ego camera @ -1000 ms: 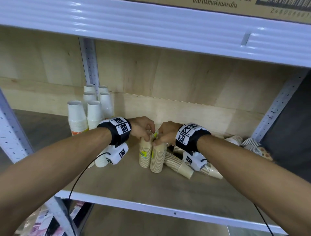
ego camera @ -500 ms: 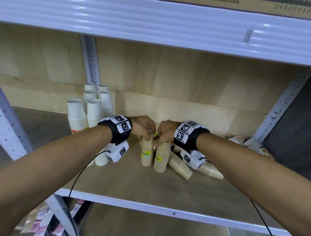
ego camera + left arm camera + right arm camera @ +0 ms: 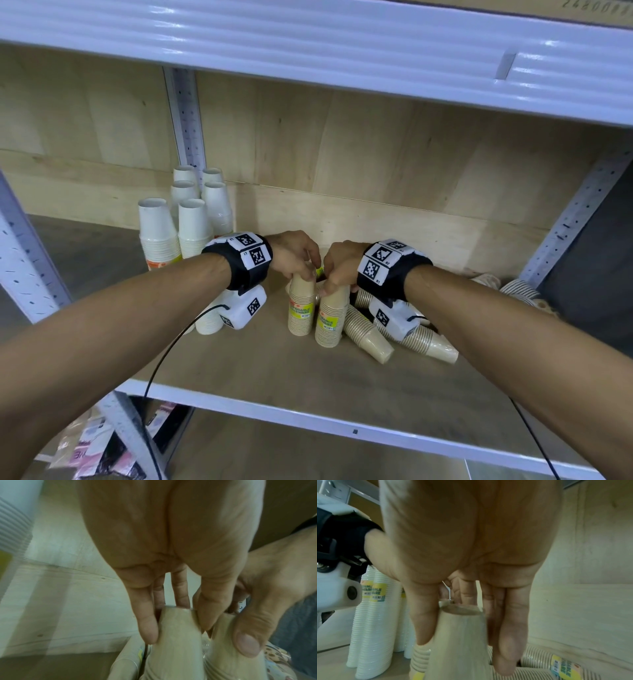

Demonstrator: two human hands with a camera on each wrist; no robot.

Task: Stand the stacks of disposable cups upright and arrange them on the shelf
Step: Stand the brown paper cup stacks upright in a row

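Note:
Two tan cup stacks stand upright, mouths down, mid-shelf. My left hand (image 3: pixel 301 260) grips the top of the left tan stack (image 3: pixel 301 308); in the left wrist view its fingers (image 3: pixel 147 626) and thumb clamp that stack (image 3: pixel 173 642). My right hand (image 3: pixel 337 270) grips the top of the right tan stack (image 3: pixel 330 318), which in the right wrist view sits (image 3: pixel 458 642) between thumb and fingers (image 3: pixel 508 649). Behind them, more tan stacks (image 3: pixel 368 334) lie on their sides. Several white stacks (image 3: pixel 191 222) stand upright at the back left.
The wooden shelf board (image 3: pixel 239 370) has bare room in front of the cups and at the far left. Striped and patterned cup stacks (image 3: pixel 517 291) lie at the right by the upright post (image 3: pixel 565 219). The shelf above (image 3: pixel 308 44) hangs low.
The two tan stacks have gone from slightly tilted to upright and side by side, yellow labels now facing front. Both hands stay on their tops.

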